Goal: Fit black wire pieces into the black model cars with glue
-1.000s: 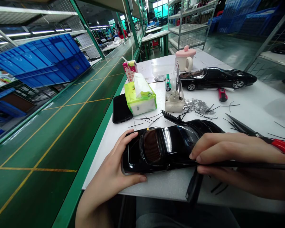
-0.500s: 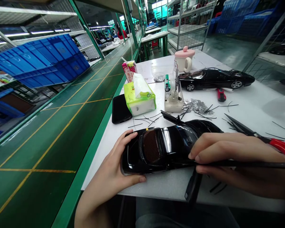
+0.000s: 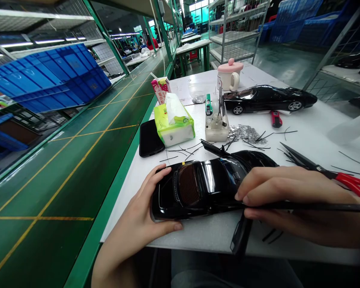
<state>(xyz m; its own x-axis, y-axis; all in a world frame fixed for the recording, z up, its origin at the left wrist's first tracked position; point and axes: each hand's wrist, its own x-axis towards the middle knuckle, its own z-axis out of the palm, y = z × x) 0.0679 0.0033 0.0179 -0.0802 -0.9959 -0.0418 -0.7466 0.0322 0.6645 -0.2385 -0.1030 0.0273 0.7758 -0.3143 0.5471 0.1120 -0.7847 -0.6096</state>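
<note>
Black and shiny, a toy car (image 3: 216, 188) is being held in place on the white tabletop (image 3: 198, 234), close to the near edge. One end of the car is being hugged by the left hand (image 3: 141, 212), with the thumb on the near side and the fingers on the far side, spread as wide as the car. A thin black stick (image 3: 318, 206) is being pinched by the right hand (image 3: 288, 192), between the thumb and the bent fingers, right by the side of the car. The stick's tip is being hidden by the fingers, so what it is touching cannot be told. Two doors are being seen sticking out from the car: the near door (image 3: 239, 237) at the tabletop's edge, and the far door (image 3: 211, 148) on the other side.

Behind the car, thin black strips (image 3: 183, 151) are being seen near a pile of silver bits (image 3: 246, 134). Scissors (image 3: 327, 172) with red handles are being seen just beyond the right hand. Farther back, a second black car (image 3: 270, 99) and a mug (image 3: 226, 80) with a pink lid are being carried by the tabletop. Near the green belt (image 3: 78, 176), a tissue pack (image 3: 177, 130) is being seen beside a black phone (image 3: 149, 140).
</note>
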